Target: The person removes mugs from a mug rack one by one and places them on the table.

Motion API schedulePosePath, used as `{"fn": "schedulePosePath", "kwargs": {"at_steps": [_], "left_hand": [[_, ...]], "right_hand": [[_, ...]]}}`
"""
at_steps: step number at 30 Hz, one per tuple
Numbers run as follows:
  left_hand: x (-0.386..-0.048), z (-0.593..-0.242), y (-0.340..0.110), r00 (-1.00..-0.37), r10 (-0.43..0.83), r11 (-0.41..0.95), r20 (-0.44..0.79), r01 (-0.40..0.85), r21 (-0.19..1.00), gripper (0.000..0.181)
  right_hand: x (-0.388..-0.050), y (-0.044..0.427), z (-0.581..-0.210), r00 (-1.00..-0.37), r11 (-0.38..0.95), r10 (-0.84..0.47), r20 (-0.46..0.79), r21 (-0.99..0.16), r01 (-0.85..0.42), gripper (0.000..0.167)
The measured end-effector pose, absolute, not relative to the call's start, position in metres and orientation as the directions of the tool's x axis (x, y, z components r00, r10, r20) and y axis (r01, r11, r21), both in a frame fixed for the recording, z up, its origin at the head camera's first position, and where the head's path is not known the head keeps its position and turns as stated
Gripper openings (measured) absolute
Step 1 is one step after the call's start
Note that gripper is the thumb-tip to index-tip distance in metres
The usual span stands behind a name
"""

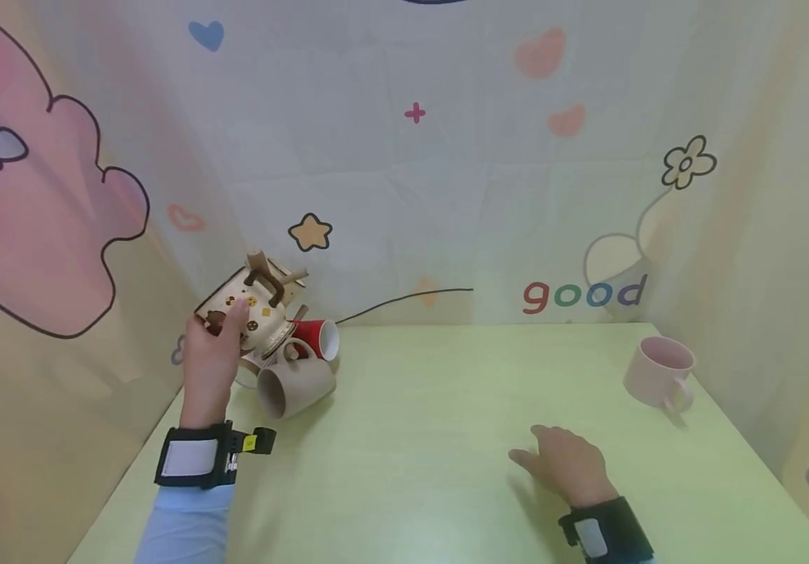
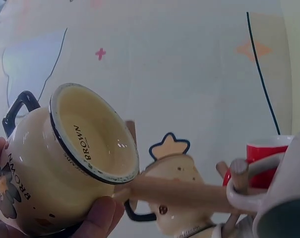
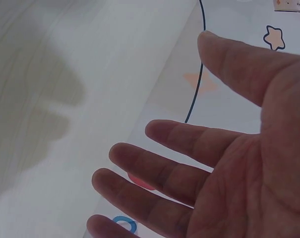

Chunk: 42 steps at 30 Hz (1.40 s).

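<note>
My left hand [image 1: 210, 356] grips a cream mug [image 1: 258, 317] with brown prints and a dark handle. In the left wrist view, its round base, marked BROWN inside, faces the camera beside a wooden peg [image 2: 189, 194]. A second printed cream mug [image 2: 169, 181] is behind that peg. Below the held mug, a beige-grey mug [image 1: 305, 389] hangs sideways with its handle round a peg. Behind that is a red mug [image 1: 314, 338] with a white interior. Low over the table, my right hand [image 1: 573, 468] holds nothing, its fingers spread and relaxed.
A pale pink mug [image 1: 647, 374] stands upright near the right edge of the light green table [image 1: 432, 439]. The wooden mug rack [image 1: 256, 261] is at the left rear, mostly hidden by mugs. Printed cloth [image 1: 390, 196] encloses the back and sides.
</note>
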<state>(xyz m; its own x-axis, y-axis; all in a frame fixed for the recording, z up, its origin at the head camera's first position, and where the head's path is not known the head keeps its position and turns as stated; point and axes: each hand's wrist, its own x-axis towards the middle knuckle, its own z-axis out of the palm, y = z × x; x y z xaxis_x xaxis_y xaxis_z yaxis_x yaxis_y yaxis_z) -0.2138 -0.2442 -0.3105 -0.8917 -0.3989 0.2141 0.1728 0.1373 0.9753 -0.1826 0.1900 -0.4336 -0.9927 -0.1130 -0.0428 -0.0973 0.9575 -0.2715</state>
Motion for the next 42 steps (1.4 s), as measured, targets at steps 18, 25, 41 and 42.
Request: {"fn": "schedulePosePath", "kwargs": {"at_steps": [18, 25, 41, 42], "left_hand": [[-0.237, -0.329, -0.187, -0.934, -0.234, 0.327, 0.27, 0.186, 0.926, 0.081], [-0.247, -0.349, -0.163, -0.937, -0.143, 0.394, 0.319, 0.242, 0.887, 0.085], [-0.253, -0.394, -0.109, -0.945, 0.013, 0.436, 0.327, 0.3, 0.849, 0.084], [-0.253, -0.398, -0.107, -0.943, 0.026, 0.435, 0.332, 0.31, 0.846, 0.084]], "right_hand": [[-0.184, 0.191, -0.434, -0.993, 0.961, -0.107, -0.04, -0.261, -0.093, 0.059], [-0.184, 0.19, -0.434, -0.993, 0.962, -0.103, -0.056, -0.258, -0.085, 0.059], [-0.186, 0.189, -0.433, -0.992, 0.963, -0.1, -0.074, -0.258, -0.078, 0.058], [-0.186, 0.189, -0.433, -0.992, 0.963, -0.101, -0.075, -0.258, -0.079, 0.059]]}}
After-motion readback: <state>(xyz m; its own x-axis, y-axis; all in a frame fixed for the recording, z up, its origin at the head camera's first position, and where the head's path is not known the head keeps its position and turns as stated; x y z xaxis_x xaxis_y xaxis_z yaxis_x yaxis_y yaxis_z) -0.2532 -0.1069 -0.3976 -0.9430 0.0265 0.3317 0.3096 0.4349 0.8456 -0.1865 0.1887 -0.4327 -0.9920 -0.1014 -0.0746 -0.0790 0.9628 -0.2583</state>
